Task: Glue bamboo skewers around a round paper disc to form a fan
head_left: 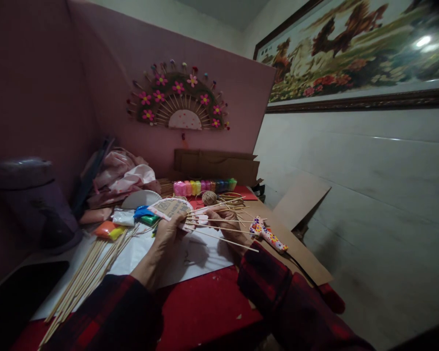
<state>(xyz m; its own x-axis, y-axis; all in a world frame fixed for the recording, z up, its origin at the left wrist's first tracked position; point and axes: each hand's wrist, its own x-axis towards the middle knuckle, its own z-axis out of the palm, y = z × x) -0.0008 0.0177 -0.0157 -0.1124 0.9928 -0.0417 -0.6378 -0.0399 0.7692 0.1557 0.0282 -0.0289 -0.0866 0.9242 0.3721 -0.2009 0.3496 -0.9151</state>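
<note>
Over the person's shoulder, at the head camera's angle, I see the left hand [170, 228] clamped on a half-round cardboard piece [173, 208] edged with patterned cloth, held up over white paper [208, 253] on the red-topped desk [205, 312]. Thin wooden sticks [229, 229] fan out from it toward the right hand [225, 224], whose fingers are bent close among them; whether it pinches one, I cannot tell. A flower-patterned glue gun [269, 235] lies just beside that hand, and a ball of twine [209, 198] sits beyond it, near a row of colored clay packs [199, 187]. More loose sticks [89, 273] lie at the left, and a flower-trimmed fan [185, 120] hangs on the pink wall [106, 63].
</note>
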